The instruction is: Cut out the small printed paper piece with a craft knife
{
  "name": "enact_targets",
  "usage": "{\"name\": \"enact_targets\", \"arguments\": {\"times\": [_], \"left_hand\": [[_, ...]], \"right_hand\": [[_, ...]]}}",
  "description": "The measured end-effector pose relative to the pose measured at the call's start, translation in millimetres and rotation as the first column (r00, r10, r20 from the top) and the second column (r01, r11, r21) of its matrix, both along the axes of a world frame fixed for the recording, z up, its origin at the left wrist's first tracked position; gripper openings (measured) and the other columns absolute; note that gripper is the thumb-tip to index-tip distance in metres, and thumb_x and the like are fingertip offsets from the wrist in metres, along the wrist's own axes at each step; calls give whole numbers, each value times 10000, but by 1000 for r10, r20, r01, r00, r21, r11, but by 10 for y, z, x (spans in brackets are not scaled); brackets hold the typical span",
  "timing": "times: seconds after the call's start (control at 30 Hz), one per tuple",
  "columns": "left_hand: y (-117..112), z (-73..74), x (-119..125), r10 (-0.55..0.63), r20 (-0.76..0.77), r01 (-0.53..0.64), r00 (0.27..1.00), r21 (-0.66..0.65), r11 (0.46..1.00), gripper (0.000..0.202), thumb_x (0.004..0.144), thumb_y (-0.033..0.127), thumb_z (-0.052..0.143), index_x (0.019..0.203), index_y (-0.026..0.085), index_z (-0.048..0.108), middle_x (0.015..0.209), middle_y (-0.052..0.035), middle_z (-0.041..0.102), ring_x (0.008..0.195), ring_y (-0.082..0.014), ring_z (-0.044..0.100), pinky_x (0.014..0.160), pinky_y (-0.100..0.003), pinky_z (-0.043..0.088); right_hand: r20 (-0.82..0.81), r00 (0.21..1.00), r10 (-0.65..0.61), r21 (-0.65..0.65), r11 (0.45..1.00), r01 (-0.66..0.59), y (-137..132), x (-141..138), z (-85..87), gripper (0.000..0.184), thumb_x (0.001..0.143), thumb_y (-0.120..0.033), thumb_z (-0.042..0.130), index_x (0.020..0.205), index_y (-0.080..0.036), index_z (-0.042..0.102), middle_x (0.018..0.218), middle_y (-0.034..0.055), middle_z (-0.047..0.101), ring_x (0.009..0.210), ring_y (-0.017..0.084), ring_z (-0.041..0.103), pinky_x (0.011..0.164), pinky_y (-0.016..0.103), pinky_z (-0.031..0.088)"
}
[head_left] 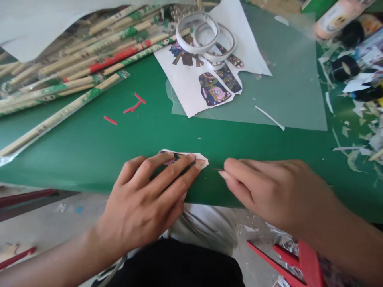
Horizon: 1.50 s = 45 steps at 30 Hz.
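My left hand [152,191] lies on the green table with its fingers stretched out, pressing down a small cut piece of printed paper [204,158]. The piece has a white border and a dark floral print, and most of it is hidden under my fingers. Just to the right, my right hand [263,187] is closed in a pinch. From its fingertips a small, thin, dark pointed blade [217,169] sticks out towards the paper, a short gap away. The rest of the blade is hidden in the hand.
Two white tape rolls [197,32] lie on a larger printed sheet [191,99]. Wrapped chopsticks [60,111] pile up at left, near red slivers [131,107]. Paper scraps [356,153], black caps [344,67] and a bottle [338,18] crowd the right. The table [89,159] ends before my lap.
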<state>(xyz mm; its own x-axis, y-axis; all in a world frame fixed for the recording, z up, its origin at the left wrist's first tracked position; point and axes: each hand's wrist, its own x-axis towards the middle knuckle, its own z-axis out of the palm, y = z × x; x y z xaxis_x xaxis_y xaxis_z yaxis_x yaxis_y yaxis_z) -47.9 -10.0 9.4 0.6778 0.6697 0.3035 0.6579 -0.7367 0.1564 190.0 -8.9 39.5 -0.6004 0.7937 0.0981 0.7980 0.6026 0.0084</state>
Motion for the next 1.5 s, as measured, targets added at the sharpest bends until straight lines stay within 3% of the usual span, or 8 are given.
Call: {"name": "enact_targets", "arguments": {"times": [0.1,0.23,0.53,0.8,0.93,1.1,1.33,1.5], "left_hand": [[-35,16,33,44,19,-44,999,4,999,366,934,220,538,1291,166,599,1309,-11,660,988,-223,616,768,-397,446],[-22,27,42,32,18,-32,999,18,999,338,925,202,532,1249,161,620,1268,-26,684,924,-210,619,743,-389,450],[4,35,20,20,1,-20,1000,25,999,368,916,211,564,1275,146,608,1260,-23,686,904,-238,598,720,-407,443],[202,91,-33,-102,-24,102,995,15,995,327,935,197,541,1252,181,622,1235,-44,681,1097,-277,602,839,-424,463],[101,132,78,-53,-49,55,997,42,998,290,959,253,514,1185,144,660,984,-63,717,760,-221,588,624,-380,391],[48,96,78,-69,-14,68,998,-23,997,316,970,251,500,1245,166,631,1138,-56,705,903,-236,595,736,-399,415],[509,115,-152,-355,65,361,933,-114,926,314,984,101,395,1140,202,648,1289,41,666,1192,-236,535,933,-397,401],[727,208,-143,-412,-16,413,911,58,909,305,1023,230,384,995,245,687,1038,16,727,869,-206,598,718,-368,386]], "right_hand": [[-116,993,-21,38,999,25,-76,-38,-60,216,964,-211,486,1012,-156,689,539,-57,508,416,104,470,451,275,267],[-36,999,18,25,1000,-17,-157,-70,-117,416,952,-224,527,1364,-203,578,606,-53,544,449,135,499,460,307,272],[-105,994,12,19,1000,-10,-113,30,-31,190,946,-198,535,989,-148,713,571,-39,547,451,111,503,466,300,269],[-62,995,-74,95,992,80,65,20,24,333,977,-248,433,657,-193,507,483,-69,355,379,81,306,405,252,203],[-31,986,-161,53,985,163,90,-104,-19,343,981,-302,417,666,-200,504,479,-74,311,365,88,253,394,255,155],[-56,990,-131,20,991,132,127,-143,-83,336,976,-287,422,673,-204,541,472,-68,339,364,101,276,400,271,155],[-225,974,14,-68,997,-30,189,-66,-123,255,989,-229,451,1062,-160,685,624,-31,599,496,99,516,470,260,297],[-212,970,122,-11,992,-127,134,-68,-142,281,979,-225,498,1166,-166,699,612,-32,592,513,118,565,492,288,343]]}}
